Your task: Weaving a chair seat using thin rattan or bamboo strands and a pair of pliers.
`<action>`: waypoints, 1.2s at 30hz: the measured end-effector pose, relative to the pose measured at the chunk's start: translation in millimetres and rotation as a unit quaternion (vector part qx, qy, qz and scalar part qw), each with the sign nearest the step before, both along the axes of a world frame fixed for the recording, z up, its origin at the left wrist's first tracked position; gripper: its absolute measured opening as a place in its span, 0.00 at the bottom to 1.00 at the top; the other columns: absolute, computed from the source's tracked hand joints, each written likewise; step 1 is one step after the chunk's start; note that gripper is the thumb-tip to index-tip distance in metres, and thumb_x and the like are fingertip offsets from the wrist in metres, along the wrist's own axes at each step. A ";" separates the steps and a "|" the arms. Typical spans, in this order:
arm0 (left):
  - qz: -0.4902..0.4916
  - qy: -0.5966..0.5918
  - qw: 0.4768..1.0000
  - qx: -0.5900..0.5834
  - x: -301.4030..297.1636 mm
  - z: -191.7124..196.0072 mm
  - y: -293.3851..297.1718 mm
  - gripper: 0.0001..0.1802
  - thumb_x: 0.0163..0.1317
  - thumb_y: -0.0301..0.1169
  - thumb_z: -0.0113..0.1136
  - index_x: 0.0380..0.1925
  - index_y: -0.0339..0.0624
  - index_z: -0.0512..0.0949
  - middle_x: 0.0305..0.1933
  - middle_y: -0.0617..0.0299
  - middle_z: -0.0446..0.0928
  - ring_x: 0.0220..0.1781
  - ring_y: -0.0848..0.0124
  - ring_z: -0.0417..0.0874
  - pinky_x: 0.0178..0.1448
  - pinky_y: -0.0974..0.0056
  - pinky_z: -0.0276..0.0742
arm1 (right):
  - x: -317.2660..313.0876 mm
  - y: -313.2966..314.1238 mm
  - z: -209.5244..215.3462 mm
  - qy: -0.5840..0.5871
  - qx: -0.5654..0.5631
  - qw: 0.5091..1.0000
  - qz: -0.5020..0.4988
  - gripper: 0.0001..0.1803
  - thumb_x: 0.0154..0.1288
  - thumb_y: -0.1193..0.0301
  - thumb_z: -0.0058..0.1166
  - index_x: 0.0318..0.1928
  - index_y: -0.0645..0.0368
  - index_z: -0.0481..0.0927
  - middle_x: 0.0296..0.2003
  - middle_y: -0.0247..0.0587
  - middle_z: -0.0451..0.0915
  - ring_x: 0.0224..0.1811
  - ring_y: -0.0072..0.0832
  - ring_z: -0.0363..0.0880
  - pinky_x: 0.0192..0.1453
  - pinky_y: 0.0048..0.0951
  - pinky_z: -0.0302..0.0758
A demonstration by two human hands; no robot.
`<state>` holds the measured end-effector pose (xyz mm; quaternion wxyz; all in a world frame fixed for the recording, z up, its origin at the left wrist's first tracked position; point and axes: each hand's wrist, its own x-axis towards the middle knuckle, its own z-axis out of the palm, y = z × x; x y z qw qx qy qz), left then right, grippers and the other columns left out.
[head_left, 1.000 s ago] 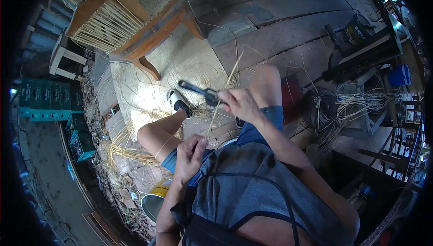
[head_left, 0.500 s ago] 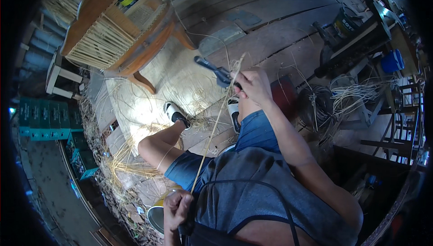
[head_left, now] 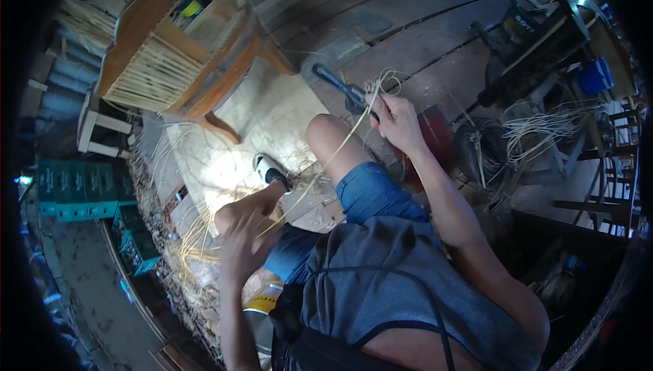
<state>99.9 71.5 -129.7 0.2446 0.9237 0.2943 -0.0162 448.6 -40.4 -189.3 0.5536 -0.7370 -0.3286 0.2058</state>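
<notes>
**Above the knees, a strand pulled taut**

Over the plank floor (head_left: 435,24), the right hand (head_left: 398,121) has its fingers closed around a dark-handled tool (head_left: 340,87) and the upper end of a pale cane strand (head_left: 326,160). That strand slants down across the raised knee to the left hand (head_left: 243,243), whose fingers spread loosely by it. Behind stands a wooden chair frame (head_left: 180,55) with slatted cane.
</notes>
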 end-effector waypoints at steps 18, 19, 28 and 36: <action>-0.003 -0.217 0.963 -0.159 117.1 -6.6 -39.2 0.10 0.65 0.27 0.54 0.25 0.34 0.74 0.15 0.55 0.69 0.15 0.70 0.69 0.23 0.65 0.65 | 17.4 -0.6 -35.0 0.134 -0.021 0.991 0.000 0.17 0.72 0.63 0.48 0.30 0.63 0.79 0.15 0.29 0.72 0.12 0.13 0.65 0.15 0.19 0.61; 0.012 -0.205 0.963 -0.176 102.7 -2.0 -38.8 0.10 0.64 0.27 0.54 0.25 0.34 0.74 0.16 0.55 0.69 0.16 0.70 0.69 0.23 0.64 0.65 | 32.0 -0.4 -34.1 0.169 -0.015 0.985 0.001 0.16 0.71 0.64 0.48 0.31 0.63 0.79 0.15 0.29 0.72 0.11 0.12 0.64 0.14 0.18 0.59; 0.104 -0.099 0.969 -0.203 -29.2 76.6 -53.2 0.12 0.61 0.31 0.56 0.21 0.37 0.75 0.15 0.63 0.71 0.15 0.77 0.70 0.20 0.69 0.62 | 75.0 16.5 -2.2 0.244 0.048 0.969 0.009 0.14 0.71 0.65 0.48 0.36 0.64 0.78 0.17 0.34 0.73 0.11 0.15 0.64 0.12 0.17 0.57; 0.195 0.201 0.953 -0.117 -118.4 94.7 -39.5 0.11 0.57 0.33 0.63 0.32 0.34 0.80 0.27 0.50 0.80 0.28 0.56 0.81 0.35 0.58 0.76 | 50.6 53.7 -18.1 -0.105 -0.004 0.994 0.014 0.19 0.71 0.62 0.45 0.29 0.64 0.76 0.16 0.42 0.75 0.15 0.32 0.75 0.22 0.30 0.70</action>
